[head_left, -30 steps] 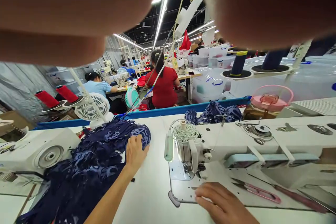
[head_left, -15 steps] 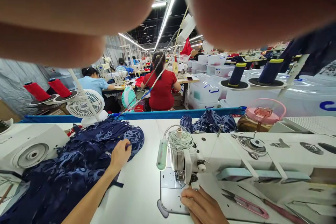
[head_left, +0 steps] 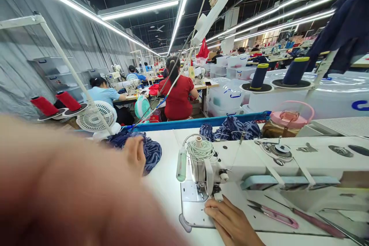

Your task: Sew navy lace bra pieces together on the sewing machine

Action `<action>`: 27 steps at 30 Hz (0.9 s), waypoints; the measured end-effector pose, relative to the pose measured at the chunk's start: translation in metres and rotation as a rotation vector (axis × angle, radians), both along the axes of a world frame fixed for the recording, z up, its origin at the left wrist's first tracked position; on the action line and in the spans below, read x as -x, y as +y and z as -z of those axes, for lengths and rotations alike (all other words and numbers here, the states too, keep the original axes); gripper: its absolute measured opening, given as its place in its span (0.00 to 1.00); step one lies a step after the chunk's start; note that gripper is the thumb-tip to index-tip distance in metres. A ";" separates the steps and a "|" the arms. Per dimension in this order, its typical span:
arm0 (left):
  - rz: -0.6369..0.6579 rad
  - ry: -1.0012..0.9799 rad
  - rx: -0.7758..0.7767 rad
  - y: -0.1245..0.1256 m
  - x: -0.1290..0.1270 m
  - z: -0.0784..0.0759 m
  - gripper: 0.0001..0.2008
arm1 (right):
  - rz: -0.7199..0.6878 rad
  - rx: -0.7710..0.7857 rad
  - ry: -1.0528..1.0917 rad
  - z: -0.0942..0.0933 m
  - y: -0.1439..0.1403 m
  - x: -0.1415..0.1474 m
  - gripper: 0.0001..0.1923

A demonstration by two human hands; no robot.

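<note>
My left hand [head_left: 135,154] is at the heap of navy patterned fabric [head_left: 152,154], left of the sewing machine. Its fingers are bent and closed on the cloth's edge; slight blur hides the exact grip. My right hand [head_left: 230,217] lies on the bed of the white sewing machine [head_left: 198,215], fingers stretched out beside the presser foot and needle area. No cloth shows under it. A large blurred hand [head_left: 72,188], very close to the camera, covers the lower left, hiding my left forearm and most of the heap.
Pink-handled thread snips [head_left: 278,215] and a long tool with a dark pink handle [head_left: 317,223] lie right of my right hand. Patterned cloth bundles [head_left: 230,128] and a pink-lidded jug [head_left: 288,123] stand behind the machine. A white fan [head_left: 98,117] is at left; co-workers sit ahead.
The large blurred fingers have moved from the top of the view to the lower left, uncovering the ceiling lights. My left hand remains at the fabric; my right hand stays on the machine bed.
</note>
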State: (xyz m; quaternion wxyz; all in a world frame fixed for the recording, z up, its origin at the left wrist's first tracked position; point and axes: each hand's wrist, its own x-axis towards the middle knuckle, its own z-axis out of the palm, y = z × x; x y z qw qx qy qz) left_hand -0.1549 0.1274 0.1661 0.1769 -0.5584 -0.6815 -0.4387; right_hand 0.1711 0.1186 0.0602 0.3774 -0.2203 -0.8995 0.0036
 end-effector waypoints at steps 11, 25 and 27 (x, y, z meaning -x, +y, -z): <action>0.543 0.447 0.073 -0.114 -0.091 0.130 0.11 | -0.151 0.460 -0.107 -0.011 -0.009 0.011 0.15; 0.393 -0.254 0.619 -0.032 -0.055 0.104 0.09 | -0.132 0.633 -0.031 0.001 -0.019 0.011 0.13; 0.527 -0.426 0.641 -0.045 -0.067 0.099 0.12 | -0.024 0.844 0.079 0.006 -0.017 0.008 0.12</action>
